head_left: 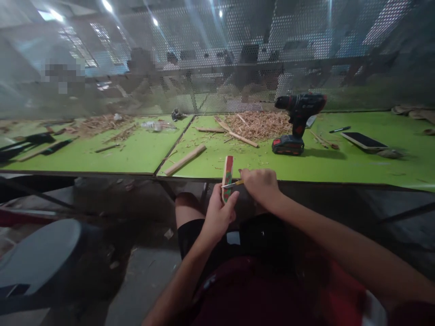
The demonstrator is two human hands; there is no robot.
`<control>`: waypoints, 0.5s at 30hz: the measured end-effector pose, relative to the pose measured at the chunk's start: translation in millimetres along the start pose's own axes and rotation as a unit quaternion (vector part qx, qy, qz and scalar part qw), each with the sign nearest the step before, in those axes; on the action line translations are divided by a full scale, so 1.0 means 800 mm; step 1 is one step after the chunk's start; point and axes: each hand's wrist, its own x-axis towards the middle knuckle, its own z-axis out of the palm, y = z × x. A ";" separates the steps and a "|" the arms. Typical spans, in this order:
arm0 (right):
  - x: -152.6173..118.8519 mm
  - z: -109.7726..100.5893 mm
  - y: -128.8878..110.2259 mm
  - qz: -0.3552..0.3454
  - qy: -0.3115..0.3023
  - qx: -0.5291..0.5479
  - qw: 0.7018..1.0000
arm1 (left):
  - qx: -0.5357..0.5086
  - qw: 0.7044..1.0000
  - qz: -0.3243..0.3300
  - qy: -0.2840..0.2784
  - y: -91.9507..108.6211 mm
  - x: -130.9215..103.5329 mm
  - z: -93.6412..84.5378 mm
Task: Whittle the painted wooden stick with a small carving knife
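Left hand [217,215] fingers clamp a painted wooden stick [227,177] upright; right hand [260,185] grips a small knife [233,184], carving it.

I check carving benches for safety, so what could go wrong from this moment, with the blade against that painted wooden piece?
1. The left hand grips the painted wooden piece just below where the blade meets it; a slip could cut its fingers.
2. The right hand works above the bare knee, so a dropped blade might land there.
3. The drill stands close behind and could get bumped.
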 end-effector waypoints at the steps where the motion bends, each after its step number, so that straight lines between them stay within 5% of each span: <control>1: 0.007 0.001 0.001 -0.007 0.008 -0.001 1.000 | 0.001 1.000 0.004 0.007 -0.001 0.002 -0.001; 10: 0.063 0.013 -0.003 -0.049 0.038 -0.003 0.998 | -0.012 1.000 0.015 0.017 0.003 0.020 -0.015; 13: 0.099 0.001 0.023 0.036 0.018 0.016 0.999 | 0.002 1.000 -0.006 -0.006 0.000 0.003 -0.008; 15: 0.122 -0.011 0.054 0.093 0.017 0.007 0.996 | 0.008 0.995 -0.059 -0.080 -0.005 -0.012 0.000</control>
